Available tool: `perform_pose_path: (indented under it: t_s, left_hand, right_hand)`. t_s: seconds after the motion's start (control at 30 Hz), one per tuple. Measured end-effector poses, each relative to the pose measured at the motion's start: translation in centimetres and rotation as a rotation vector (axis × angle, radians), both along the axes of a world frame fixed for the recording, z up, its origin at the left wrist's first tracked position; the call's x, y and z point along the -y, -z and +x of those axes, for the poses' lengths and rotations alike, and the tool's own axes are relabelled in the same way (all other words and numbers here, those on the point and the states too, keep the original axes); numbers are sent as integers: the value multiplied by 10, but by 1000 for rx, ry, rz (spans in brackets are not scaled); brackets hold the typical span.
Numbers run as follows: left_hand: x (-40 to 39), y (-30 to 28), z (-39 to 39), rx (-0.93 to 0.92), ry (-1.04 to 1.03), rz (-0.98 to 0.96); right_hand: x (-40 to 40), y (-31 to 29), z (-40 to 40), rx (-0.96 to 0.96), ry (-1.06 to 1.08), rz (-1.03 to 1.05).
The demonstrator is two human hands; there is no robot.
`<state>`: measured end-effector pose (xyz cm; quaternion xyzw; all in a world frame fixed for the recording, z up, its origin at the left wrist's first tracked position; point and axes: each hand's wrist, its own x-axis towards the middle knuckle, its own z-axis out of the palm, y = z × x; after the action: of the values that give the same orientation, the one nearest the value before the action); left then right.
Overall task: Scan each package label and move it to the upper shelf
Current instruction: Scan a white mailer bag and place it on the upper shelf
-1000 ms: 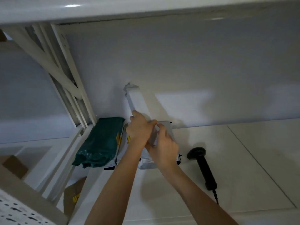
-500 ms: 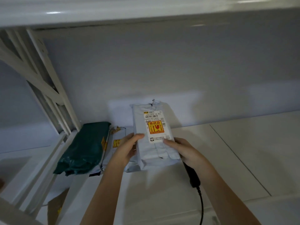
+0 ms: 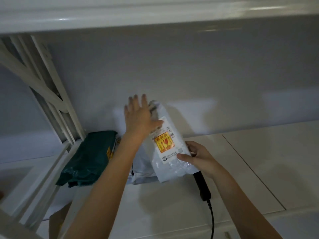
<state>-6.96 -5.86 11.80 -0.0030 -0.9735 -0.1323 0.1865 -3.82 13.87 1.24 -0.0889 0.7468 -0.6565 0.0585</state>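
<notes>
Head view: the white package (image 3: pixel 170 149) is held tilted above the lower shelf (image 3: pixel 259 169), pinched at its lower edge by the right hand (image 3: pixel 198 156); the left hand (image 3: pixel 139 118), fingers spread, rests flat against its upper part. Slippage onto the scanner (image 3: pixel 202 187) could be caused by slick wrapping.

Lower shelf (image 3: pixel 259 169): held package (image 3: pixel 170 152) at centre, raised and tilted, label (image 3: pixel 164 144) up. Right hand (image 3: pixel 198 156) grips its 4 o'clock edge; left hand (image 3: pixel 139 118) lies flat at its 11 o'clock corner. Second package (image 3: pixel 141 169) beneath, toward 8 o'clock. Bagged parcel (image 3: pixel 89 156) at 9 o'clock, beside the shelf frame (image 3: pixel 51 100). Scanner (image 3: pixel 202 187) at 5 o'clock, partly under the held package, cable (image 3: pixel 212 219) trailing to 6 o'clock. Upper shelf (image 3: pixel 155 12) overhead at 12 o'clock.
</notes>
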Motion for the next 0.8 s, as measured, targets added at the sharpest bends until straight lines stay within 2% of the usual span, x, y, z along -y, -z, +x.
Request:
perform_pose_path:
  t_s: [0.07, 0.17, 0.23, 0.33, 0.4, 0.43, 0.5, 0.53, 0.57, 0.6, 0.67, 0.8]
  left_hand:
    - [8, 27, 8, 29, -78, 404]
    - [0, 72, 32, 309, 15, 1022]
    - [-6, 92, 45, 363, 57, 1185]
    - [-7, 109, 51, 316, 94, 1345]
    - [-4, 114, 52, 308, 104, 1383]
    - [-2, 118, 51, 311, 99, 1385]
    - [4, 126, 50, 323, 85, 1388]
    - [7, 129, 50, 329, 77, 1391]
    - [9, 131, 50, 334, 71, 1397]
    - [11, 134, 51, 335, 67, 1405]
    - [14, 138, 51, 334, 63, 1437]
    - [15, 146, 51, 348, 50, 1465]
  right_hand:
    - [3, 4, 4, 64, 54, -209]
    - [6, 11, 7, 122, 27, -369]
    - [7, 15, 8, 124, 40, -371]
    - [10, 20, 9, 94, 46, -317]
    - [9, 23, 11, 6, 159, -160]
    - [7, 28, 9, -61, 281, -16]
    - [-2, 45, 2, -243, 507, 472]
    - [-6, 58, -2, -300, 493, 755]
    - [-8, 66, -3, -154, 437, 916]
    - [-7, 74, -3, 49, 384, 956]
    - [-4, 88, -1, 316, 314, 795]
    - [-10, 82, -6, 560, 297, 126]
